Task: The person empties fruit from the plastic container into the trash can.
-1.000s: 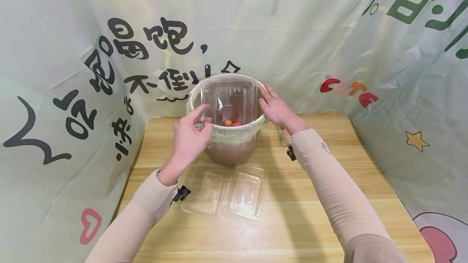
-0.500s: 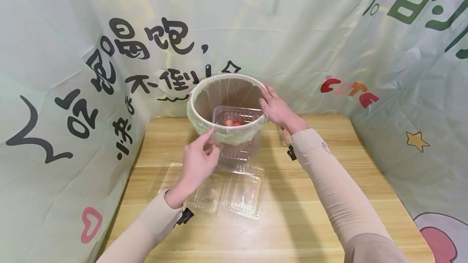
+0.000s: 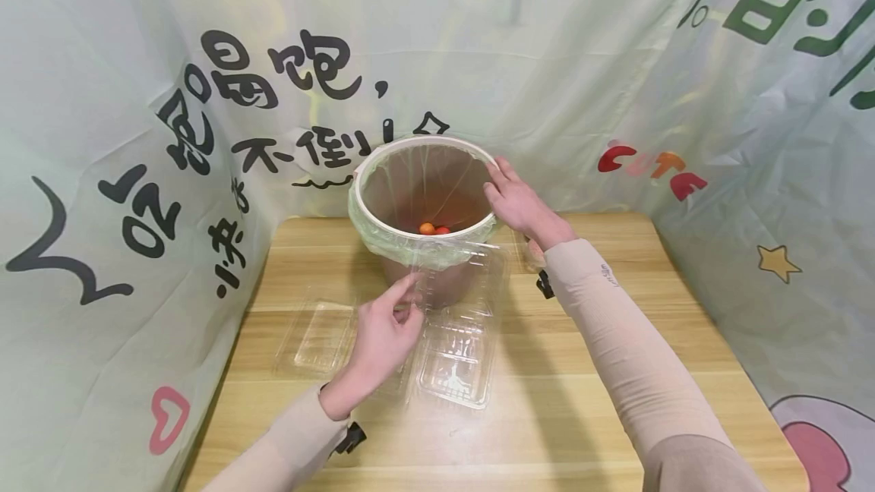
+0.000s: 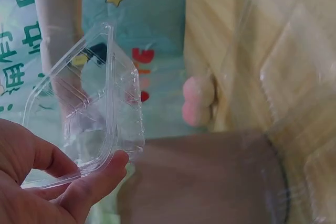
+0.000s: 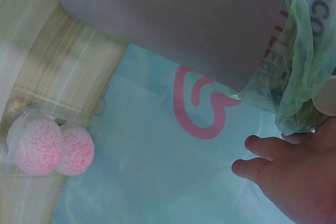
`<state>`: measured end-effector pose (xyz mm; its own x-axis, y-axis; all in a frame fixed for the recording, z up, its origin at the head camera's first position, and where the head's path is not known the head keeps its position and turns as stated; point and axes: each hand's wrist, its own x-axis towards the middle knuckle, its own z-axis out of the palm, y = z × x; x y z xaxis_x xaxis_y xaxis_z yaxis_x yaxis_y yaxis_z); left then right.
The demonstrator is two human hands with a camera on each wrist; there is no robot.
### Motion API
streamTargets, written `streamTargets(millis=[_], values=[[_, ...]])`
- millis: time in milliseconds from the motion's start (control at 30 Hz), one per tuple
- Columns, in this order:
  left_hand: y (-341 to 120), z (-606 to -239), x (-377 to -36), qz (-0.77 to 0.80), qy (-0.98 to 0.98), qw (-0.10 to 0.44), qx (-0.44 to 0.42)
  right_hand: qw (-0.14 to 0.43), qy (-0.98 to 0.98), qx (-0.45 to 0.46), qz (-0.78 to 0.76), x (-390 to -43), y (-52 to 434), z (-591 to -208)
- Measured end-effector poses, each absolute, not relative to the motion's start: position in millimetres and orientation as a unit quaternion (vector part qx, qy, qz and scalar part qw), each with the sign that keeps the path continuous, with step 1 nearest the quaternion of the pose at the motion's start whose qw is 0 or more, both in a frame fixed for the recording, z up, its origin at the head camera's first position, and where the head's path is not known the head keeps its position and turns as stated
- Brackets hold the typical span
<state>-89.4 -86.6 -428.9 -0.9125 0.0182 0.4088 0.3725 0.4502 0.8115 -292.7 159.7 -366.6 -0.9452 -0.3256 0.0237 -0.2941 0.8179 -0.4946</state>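
My left hand (image 3: 388, 329) pinches the edge of a clear plastic container (image 3: 459, 275) in front of the trash can. The left wrist view shows the thumb and fingers on the rim of this clear container (image 4: 113, 103). The brown trash can (image 3: 427, 279) has a white rim and a pale green liner bag (image 3: 403, 249). Inside it lie a small orange ball (image 3: 427, 228) and a small red ball (image 3: 443, 231). My right hand (image 3: 517, 203) holds the can's right rim; in the right wrist view its fingers (image 5: 262, 148) hang outside, beside the liner.
Flat on the wooden table (image 3: 615, 370) lie more clear containers (image 3: 454, 370), one of them to the left (image 3: 321, 336). Pink-and-white balls (image 5: 39, 148) sit in a clear container right of the can. Printed cloth (image 3: 547, 82) walls in the table.
My left hand has brought the clear container from above the can's mouth down toward me and slightly right, in front of the can. The right hand stays at the rim.
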Motion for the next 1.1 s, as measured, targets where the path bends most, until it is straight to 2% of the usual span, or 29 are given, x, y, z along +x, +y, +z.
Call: streamTargets(millis=[300, 667, 867, 1100], values=[[-74.1, -450.0, -80.7, -0.539, -0.831, 0.077, -0.117, 0.029, 0.953, -0.162, -0.254, -293.0, 158.7, -365.9], [-51.7, -485.0, -86.8, -0.561, -0.82, -0.064, -0.094, 0.029, 0.953, -0.162, -0.253, -292.0, 159.2, -366.3], [-33.8, -498.5, -87.5, -0.575, -0.807, -0.101, -0.089, 0.033, 0.953, -0.162, -0.253, -291.6, 159.2, -365.8], [-13.8, -515.8, -84.9, -0.572, -0.81, -0.088, -0.1, 0.028, 0.954, -0.164, -0.251, -292.6, 158.9, -366.3]])
